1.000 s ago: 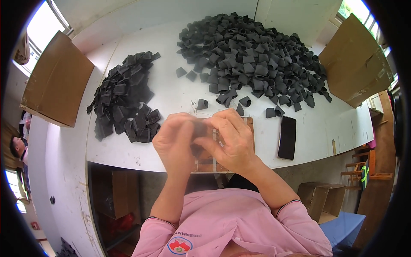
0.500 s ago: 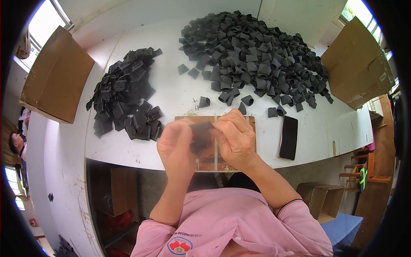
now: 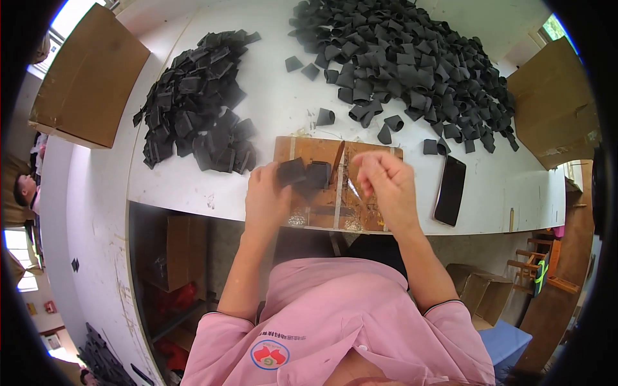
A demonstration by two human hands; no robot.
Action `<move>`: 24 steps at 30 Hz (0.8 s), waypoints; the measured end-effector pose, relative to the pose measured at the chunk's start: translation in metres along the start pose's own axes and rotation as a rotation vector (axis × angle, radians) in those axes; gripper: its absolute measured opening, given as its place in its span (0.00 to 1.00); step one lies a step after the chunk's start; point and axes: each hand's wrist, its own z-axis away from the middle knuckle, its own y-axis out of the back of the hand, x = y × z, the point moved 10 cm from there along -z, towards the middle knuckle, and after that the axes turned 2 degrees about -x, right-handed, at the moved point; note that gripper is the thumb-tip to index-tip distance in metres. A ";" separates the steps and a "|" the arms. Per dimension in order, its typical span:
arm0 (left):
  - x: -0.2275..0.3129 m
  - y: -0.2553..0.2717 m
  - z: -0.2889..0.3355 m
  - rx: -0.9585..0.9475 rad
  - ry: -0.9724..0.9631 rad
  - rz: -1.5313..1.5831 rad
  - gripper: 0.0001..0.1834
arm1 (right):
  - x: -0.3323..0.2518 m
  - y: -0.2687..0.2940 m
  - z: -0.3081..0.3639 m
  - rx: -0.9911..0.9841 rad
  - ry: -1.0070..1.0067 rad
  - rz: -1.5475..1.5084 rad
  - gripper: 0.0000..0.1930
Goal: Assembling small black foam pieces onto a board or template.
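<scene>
Pinching one black piece between thumb and fingers, the left hand stands over the left part of a wooden board. A second black piece sits just right of the first; blur hides whether the hand holds it too or it rests on the board. The right hand hovers over the board's right side, fingers curled in; I cannot tell whether it has hold of anything, since the fingertips are smeared by motion. Between the hands stands one slim reddish-brown stick, its lower end hard to make out.

Beyond the one board, the white table bears two heaps: a pile of flat black pieces on the left and a larger pile of black tubes on the right, cut off at the top. Both overlap too densely to count. Two loose black pieces lie left of the larger pile. One smartphone lies right of the board. Two cardboard boxes flank everything, one on the left, one on the right, their contents hidden.
</scene>
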 end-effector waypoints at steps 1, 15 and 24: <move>0.005 -0.003 0.002 -0.011 -0.057 -0.049 0.23 | 0.013 -0.005 0.008 -0.050 -0.035 0.060 0.11; 0.032 -0.034 -0.004 0.093 -0.167 -0.413 0.09 | 0.056 -0.031 0.031 -0.243 -0.107 0.199 0.09; 0.004 -0.004 0.001 0.144 0.029 0.365 0.02 | 0.025 -0.038 0.034 -0.175 0.110 0.370 0.06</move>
